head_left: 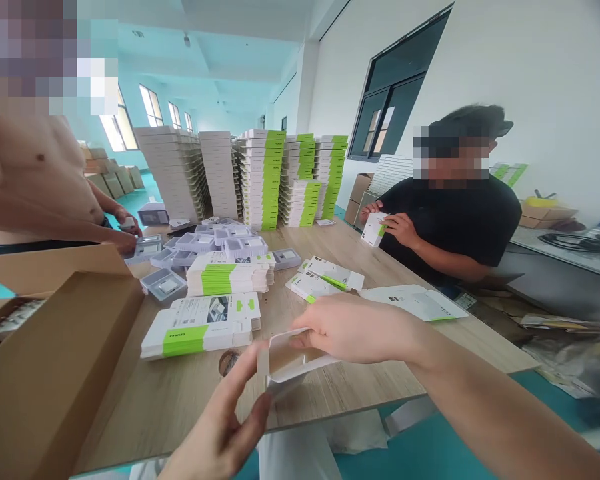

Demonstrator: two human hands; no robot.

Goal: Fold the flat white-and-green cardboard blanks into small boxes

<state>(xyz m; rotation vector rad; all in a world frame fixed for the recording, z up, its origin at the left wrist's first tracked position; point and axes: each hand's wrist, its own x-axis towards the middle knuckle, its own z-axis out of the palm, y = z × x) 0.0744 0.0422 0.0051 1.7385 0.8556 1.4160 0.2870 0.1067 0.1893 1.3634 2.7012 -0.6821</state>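
Note:
Above the near edge of the table, a white carton (300,363) is held between both hands with its open end facing me. My left hand (230,413) pinches the carton's left edge between thumb and fingers. On the right, my right hand (350,327) grips the upper side, its fingertips reaching to the opening. Just beyond lie flat white-and-green cartons (203,330) in a pile, with a second pile (230,273) behind it. A small round roll (229,362), perhaps of tape, sits by my left fingers.
Clear plastic trays (220,240) are heaped mid-table. Tall carton stacks (263,180) rise behind. A brown cardboard box (65,353) stands at the left. More cartons (415,301) lie at the right. One person at the right holds a white box (373,229); another works at the left.

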